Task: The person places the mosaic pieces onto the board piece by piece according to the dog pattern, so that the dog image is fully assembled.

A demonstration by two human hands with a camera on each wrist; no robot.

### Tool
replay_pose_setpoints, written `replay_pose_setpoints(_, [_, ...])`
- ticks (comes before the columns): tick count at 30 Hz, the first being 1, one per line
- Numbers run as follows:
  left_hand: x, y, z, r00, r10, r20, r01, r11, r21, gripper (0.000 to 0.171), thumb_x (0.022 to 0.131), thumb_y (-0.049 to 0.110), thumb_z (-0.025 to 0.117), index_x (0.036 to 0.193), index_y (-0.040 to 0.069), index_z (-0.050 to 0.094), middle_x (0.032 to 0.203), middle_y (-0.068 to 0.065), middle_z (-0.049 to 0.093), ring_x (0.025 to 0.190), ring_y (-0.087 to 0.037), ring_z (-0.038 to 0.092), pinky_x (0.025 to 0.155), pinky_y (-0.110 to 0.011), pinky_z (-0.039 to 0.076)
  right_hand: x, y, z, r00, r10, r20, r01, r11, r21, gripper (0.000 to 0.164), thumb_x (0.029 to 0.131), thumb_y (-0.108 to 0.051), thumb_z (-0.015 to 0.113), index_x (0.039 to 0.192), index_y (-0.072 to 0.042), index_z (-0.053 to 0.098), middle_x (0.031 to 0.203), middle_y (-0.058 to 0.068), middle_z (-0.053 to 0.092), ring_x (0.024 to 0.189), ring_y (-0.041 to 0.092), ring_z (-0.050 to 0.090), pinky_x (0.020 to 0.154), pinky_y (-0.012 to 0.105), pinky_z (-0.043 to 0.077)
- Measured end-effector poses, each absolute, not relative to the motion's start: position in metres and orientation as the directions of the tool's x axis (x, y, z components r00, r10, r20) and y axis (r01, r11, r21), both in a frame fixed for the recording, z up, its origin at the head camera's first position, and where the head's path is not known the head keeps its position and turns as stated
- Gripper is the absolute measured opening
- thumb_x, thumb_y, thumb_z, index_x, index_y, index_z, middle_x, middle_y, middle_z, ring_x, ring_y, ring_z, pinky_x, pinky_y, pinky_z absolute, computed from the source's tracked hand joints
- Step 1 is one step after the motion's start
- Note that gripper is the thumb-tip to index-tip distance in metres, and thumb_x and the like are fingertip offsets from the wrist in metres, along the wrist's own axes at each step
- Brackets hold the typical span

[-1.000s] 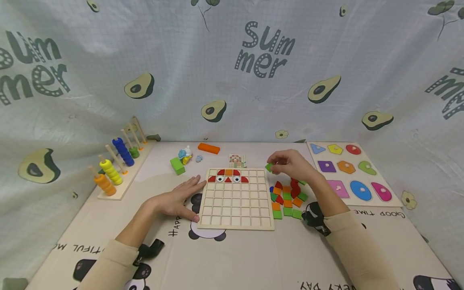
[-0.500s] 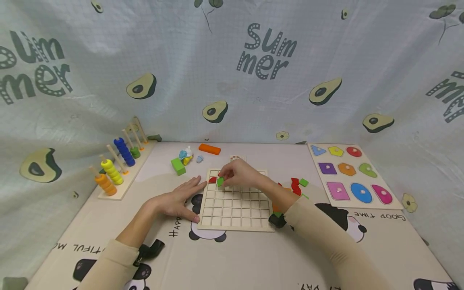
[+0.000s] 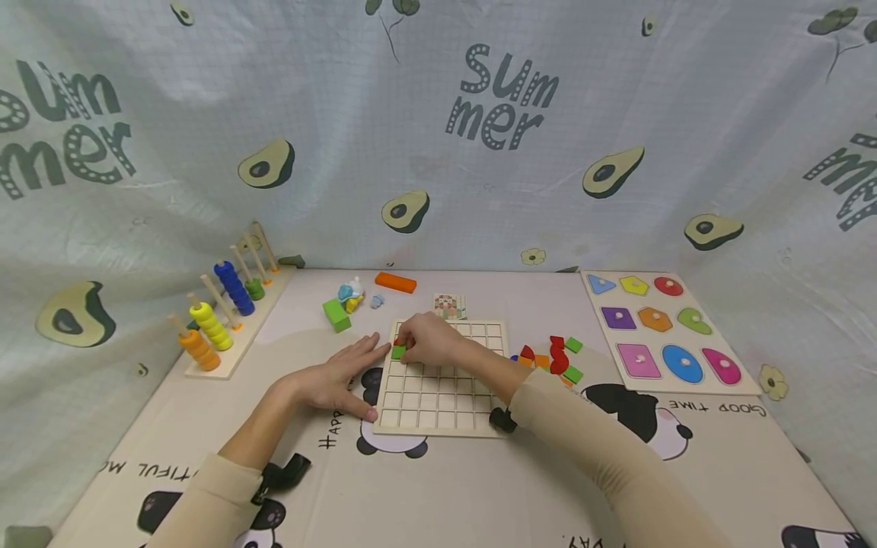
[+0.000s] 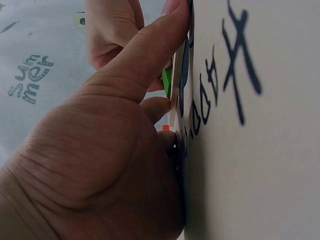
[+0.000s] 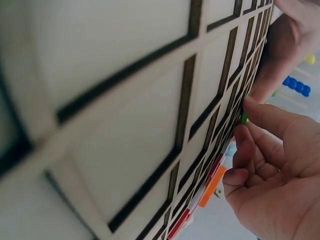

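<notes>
A wooden grid board [image 3: 438,418] of square cells lies mid-table. My right hand [image 3: 430,340] reaches over its far left part and pinches a small green square tile [image 3: 398,352] between thumb and fingertips. In the right wrist view, the green tile [image 5: 244,116] is edge-on, right at the board. Red tiles [image 5: 215,162] sit in the board; in the head view my right hand hides most of the far rows. My left hand [image 3: 337,378] rests along the board's left edge, fingers spread, thumb at the near corner. Its thumb crosses the foreground in the left wrist view.
Loose red, green and orange tiles [image 3: 558,358] lie right of the board. Behind it is a patterned card [image 3: 449,306]. A bead stacker [image 3: 219,361] stands left, a shape puzzle [image 3: 651,385] right. Green [image 3: 336,314] and orange [image 3: 395,282] blocks lie at the back.
My right hand has carried the green tile from beside the loose tiles leftward across the board to its far left cells. My left hand has stayed put.
</notes>
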State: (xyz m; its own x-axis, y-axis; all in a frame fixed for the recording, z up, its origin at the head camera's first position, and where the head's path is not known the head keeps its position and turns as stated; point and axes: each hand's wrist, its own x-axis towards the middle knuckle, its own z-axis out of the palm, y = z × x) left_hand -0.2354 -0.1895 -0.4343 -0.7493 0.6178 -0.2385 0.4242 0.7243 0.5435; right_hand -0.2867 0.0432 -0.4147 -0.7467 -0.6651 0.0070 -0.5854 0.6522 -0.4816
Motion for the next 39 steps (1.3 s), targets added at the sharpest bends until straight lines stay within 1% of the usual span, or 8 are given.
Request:
replay_pose_setpoints(9, [-0.235, -0.189, -0.434, -0.748, 0.622, -0.232, 0.431, 0.721, 0.542, 0.114, 0.068, 0.062, 0.076, 0.155, 0.026, 0.014, 0.162, -0.006, -0.002, 0.148, -0.028, -0.005, 0.115, -0.057, 0.005, -0.286, 0.042, -0.414, -0.755, -0.656, -0.002, -0.577, 0.666, -0.473, 0.023, 0.078, -0.021, 0.081, 0.098, -0.011, 0.074, 0.078, -0.007, 0.066, 0.071, 0.004, 0.060, 0.064, 0.019, 0.048])
replay_pose_setpoints(15, [-0.234, -0.189, -0.434, -0.750, 0.612, -0.251, 0.414, 0.730, 0.544, 0.115, 0.066, 0.063, 0.077, 0.155, 0.028, 0.014, 0.162, -0.004, -0.002, 0.148, -0.027, -0.005, 0.115, -0.057, 0.006, -0.282, 0.057, -0.404, -0.750, -0.661, 0.030, -0.586, 0.643, -0.493, 0.022, 0.083, -0.023, 0.075, 0.102, -0.012, 0.073, 0.083, -0.006, 0.067, 0.072, 0.007, 0.057, 0.064, 0.022, 0.048])
replay_pose_setpoints(20, [-0.234, -0.187, -0.432, -0.756, 0.605, -0.250, 0.403, 0.731, 0.551, 0.114, 0.066, 0.062, 0.078, 0.155, 0.027, 0.016, 0.162, -0.005, -0.001, 0.148, -0.029, -0.004, 0.114, -0.060, 0.006, -0.275, 0.100, -0.382, -0.769, -0.629, 0.113, -0.581, 0.614, -0.535, 0.028, 0.086, -0.026, 0.072, 0.111, -0.012, 0.071, 0.101, 0.001, 0.069, 0.079, 0.012, 0.057, 0.068, 0.028, 0.049])
replay_pose_setpoints(24, [-0.233, -0.186, -0.432, -0.762, 0.596, -0.251, 0.400, 0.740, 0.541, 0.114, 0.065, 0.062, 0.078, 0.155, 0.027, 0.016, 0.162, -0.005, -0.001, 0.148, -0.028, -0.004, 0.115, -0.057, 0.005, -0.272, 0.149, -0.371, -0.798, -0.579, 0.166, -0.567, 0.628, -0.534, 0.031, 0.087, -0.028, 0.072, 0.115, -0.017, 0.069, 0.107, -0.004, 0.067, 0.083, 0.012, 0.056, 0.068, 0.029, 0.050])
replay_pose_setpoints(27, [-0.233, -0.185, -0.433, -0.767, 0.589, -0.254, 0.398, 0.748, 0.531, 0.114, 0.065, 0.063, 0.078, 0.155, 0.028, 0.016, 0.162, -0.005, -0.001, 0.148, -0.028, -0.004, 0.116, -0.057, 0.005, -0.271, 0.185, -0.370, -0.823, -0.542, 0.171, -0.542, 0.658, -0.523, 0.032, 0.087, -0.026, 0.072, 0.118, -0.019, 0.067, 0.110, -0.007, 0.065, 0.087, 0.012, 0.055, 0.071, 0.029, 0.050])
replay_pose_setpoints(30, [-0.233, -0.185, -0.434, -0.771, 0.583, -0.257, 0.393, 0.753, 0.529, 0.115, 0.065, 0.063, 0.078, 0.155, 0.028, 0.016, 0.162, -0.005, 0.000, 0.148, -0.028, -0.004, 0.116, -0.057, 0.005, -0.272, 0.217, -0.375, -0.853, -0.504, 0.133, -0.492, 0.692, -0.528, 0.032, 0.088, -0.023, 0.072, 0.119, -0.018, 0.067, 0.112, -0.002, 0.066, 0.090, 0.014, 0.054, 0.071, 0.029, 0.051])
replay_pose_setpoints(34, [-0.233, -0.184, -0.433, -0.773, 0.577, -0.264, 0.385, 0.757, 0.528, 0.115, 0.065, 0.063, 0.078, 0.155, 0.029, 0.016, 0.162, -0.003, -0.001, 0.148, -0.028, -0.004, 0.116, -0.057, 0.006, -0.272, 0.249, -0.384, -0.890, -0.457, 0.011, -0.388, 0.742, -0.546, 0.032, 0.089, -0.017, 0.070, 0.120, -0.012, 0.066, 0.111, 0.007, 0.066, 0.090, 0.020, 0.055, 0.067, 0.030, 0.052])
replay_pose_setpoints(39, [-0.232, -0.184, -0.432, -0.774, 0.576, -0.263, 0.386, 0.759, 0.525, 0.115, 0.064, 0.063, 0.078, 0.155, 0.030, 0.015, 0.162, -0.002, -0.001, 0.148, -0.027, -0.004, 0.116, -0.056, 0.006, -0.277, 0.274, -0.395, -0.917, -0.379, -0.126, -0.258, 0.802, -0.539, 0.029, 0.089, -0.013, 0.068, 0.118, -0.009, 0.068, 0.106, 0.007, 0.066, 0.087, 0.023, 0.056, 0.069, 0.029, 0.053])
